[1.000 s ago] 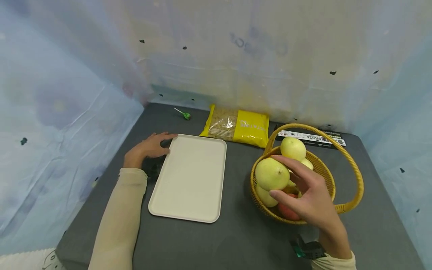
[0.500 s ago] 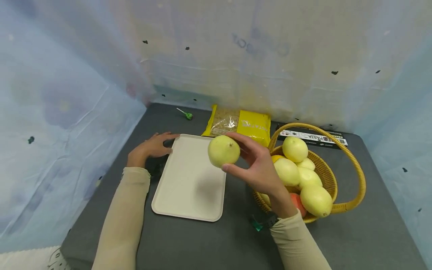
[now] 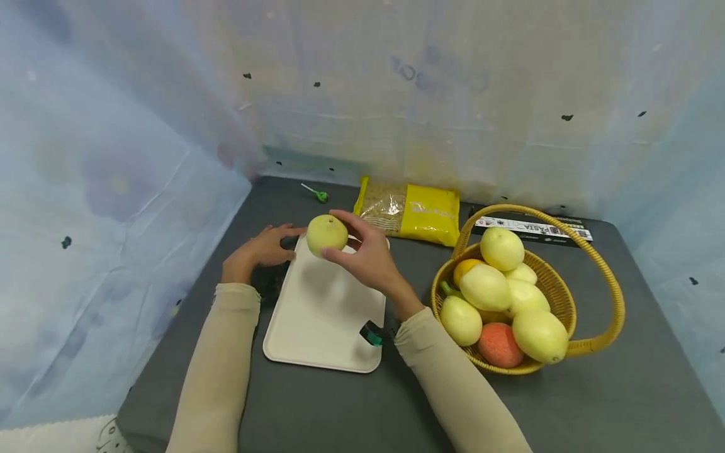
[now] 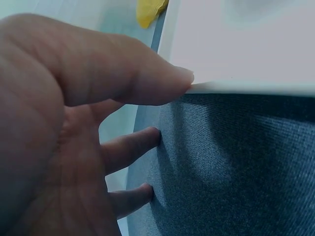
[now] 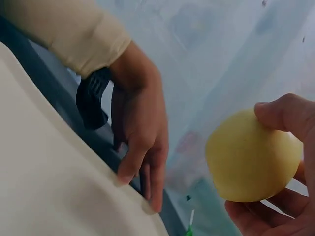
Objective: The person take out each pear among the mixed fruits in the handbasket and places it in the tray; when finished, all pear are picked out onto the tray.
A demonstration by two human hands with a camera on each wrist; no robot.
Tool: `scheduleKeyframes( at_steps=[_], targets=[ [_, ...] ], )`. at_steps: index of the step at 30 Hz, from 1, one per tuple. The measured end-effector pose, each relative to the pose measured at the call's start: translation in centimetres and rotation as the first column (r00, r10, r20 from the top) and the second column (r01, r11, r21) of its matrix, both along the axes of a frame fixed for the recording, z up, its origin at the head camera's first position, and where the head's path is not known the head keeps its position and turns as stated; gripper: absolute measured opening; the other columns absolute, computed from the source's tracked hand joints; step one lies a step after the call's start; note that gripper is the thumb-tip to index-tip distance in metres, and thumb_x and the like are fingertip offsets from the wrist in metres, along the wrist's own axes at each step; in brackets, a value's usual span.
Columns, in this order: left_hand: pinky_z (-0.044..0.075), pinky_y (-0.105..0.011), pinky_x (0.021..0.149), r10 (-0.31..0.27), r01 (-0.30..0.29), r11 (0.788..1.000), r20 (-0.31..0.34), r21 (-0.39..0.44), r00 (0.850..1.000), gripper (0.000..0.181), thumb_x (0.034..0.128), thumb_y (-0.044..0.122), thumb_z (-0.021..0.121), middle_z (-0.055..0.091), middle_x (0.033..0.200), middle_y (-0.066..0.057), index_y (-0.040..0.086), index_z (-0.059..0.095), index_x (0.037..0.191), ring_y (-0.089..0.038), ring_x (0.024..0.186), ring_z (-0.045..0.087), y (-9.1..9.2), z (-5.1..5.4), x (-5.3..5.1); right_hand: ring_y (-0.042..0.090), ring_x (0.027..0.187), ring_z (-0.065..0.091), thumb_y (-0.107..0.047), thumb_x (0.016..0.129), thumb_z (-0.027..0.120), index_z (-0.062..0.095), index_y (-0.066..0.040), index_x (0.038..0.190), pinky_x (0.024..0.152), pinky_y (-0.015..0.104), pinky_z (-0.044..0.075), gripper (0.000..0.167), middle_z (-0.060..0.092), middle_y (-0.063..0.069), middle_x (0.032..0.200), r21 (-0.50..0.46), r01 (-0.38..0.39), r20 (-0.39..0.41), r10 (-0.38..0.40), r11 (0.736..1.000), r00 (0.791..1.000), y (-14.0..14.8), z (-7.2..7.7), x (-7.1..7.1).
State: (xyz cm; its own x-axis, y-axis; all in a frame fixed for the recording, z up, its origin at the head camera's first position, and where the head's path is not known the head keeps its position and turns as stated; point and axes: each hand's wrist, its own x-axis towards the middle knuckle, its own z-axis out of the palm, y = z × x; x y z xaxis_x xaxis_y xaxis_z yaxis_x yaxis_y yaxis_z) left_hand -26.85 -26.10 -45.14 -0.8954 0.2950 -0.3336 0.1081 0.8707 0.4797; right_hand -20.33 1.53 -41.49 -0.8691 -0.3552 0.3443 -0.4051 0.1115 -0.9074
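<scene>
My right hand (image 3: 370,255) grips a round, pale yellow-green fruit (image 3: 326,235) between thumb and fingers. It hangs over the far left part of the white rectangular tray (image 3: 317,321). In the right wrist view the fruit (image 5: 251,157) appears smooth, with the thumb on its upper side and fingers beneath. My left hand (image 3: 263,250) is at the tray's left edge. The left wrist view has its thumb (image 4: 147,78) resting on the tray's rim (image 4: 246,89), while other fingertips touch the grey cloth.
At right stands a yellow wicker basket (image 3: 557,296) with a tall handle, holding several pale fruits and a red one (image 3: 501,345). Behind lie a yellow pasta bag (image 3: 430,214), a black pasta box (image 3: 532,228) and a green lollipop (image 3: 321,195).
My right hand has lifted the pale fruit from the basket and carried it left over the tray. The left hand has stayed at the tray's edge.
</scene>
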Motion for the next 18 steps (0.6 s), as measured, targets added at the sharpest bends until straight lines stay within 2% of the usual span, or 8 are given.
scheduleKeyframes(
  at_steps=[4, 8, 13, 18],
  targets=[
    [0.01, -0.089, 0.122, 0.008, -0.008, 1.0, 0.005, -0.006, 1.0, 0.071, 0.1076, 0.023, 0.066, 0.016, 0.183, -0.022, 0.021, 0.038, 0.173, -0.06, 0.166, 0.0, 0.2, 0.0, 0.1, 0.026, 0.132, 0.069, -0.017, 0.094, 0.087, 0.061, -0.018, 0.156, 0.111, 0.042, 0.06, 0.067, 0.065, 0.007, 0.152, 0.023, -0.006, 0.081, 0.004, 1.0, 0.997, -0.8, -1.1, -1.5],
    [0.011, -0.089, 0.122, 0.008, -0.008, 1.0, 0.001, -0.008, 1.0, 0.07, 0.1079, 0.024, 0.065, 0.016, 0.183, -0.022, 0.021, 0.039, 0.173, -0.059, 0.166, 0.0, 0.2, 0.0, 0.2, 0.026, 0.131, 0.07, -0.019, 0.096, 0.086, 0.06, -0.017, 0.157, 0.11, 0.038, 0.06, 0.067, 0.063, 0.007, 0.154, 0.054, -0.003, 0.136, -0.005, 0.999, 0.991, -1.5, -2.6, -2.8],
    [0.013, -0.089, 0.121, -0.003, 0.003, 1.0, -0.006, 0.003, 1.0, 0.071, 0.1081, 0.025, 0.066, 0.016, 0.183, -0.022, 0.022, 0.038, 0.173, -0.06, 0.166, 0.0, 0.1, 0.1, 0.1, 0.027, 0.131, 0.071, -0.02, 0.095, 0.087, 0.059, -0.015, 0.158, 0.106, 0.039, 0.062, 0.069, 0.063, 0.008, 0.155, 0.084, 0.025, 0.165, -0.039, 0.996, 0.986, -2.4, -4.9, -4.2],
    [0.013, -0.089, 0.122, -0.002, 0.002, 1.0, -0.009, 0.013, 1.0, 0.071, 0.108, 0.025, 0.067, 0.016, 0.183, -0.022, 0.021, 0.038, 0.173, -0.061, 0.165, 0.001, -0.1, 0.3, 0.1, 0.031, 0.134, 0.07, -0.022, 0.095, 0.088, 0.058, -0.013, 0.159, 0.104, 0.042, 0.063, 0.071, 0.063, 0.009, 0.156, 0.126, 0.037, 0.173, -0.059, 0.991, 0.983, -3.1, -6.2, -5.0]
  ],
)
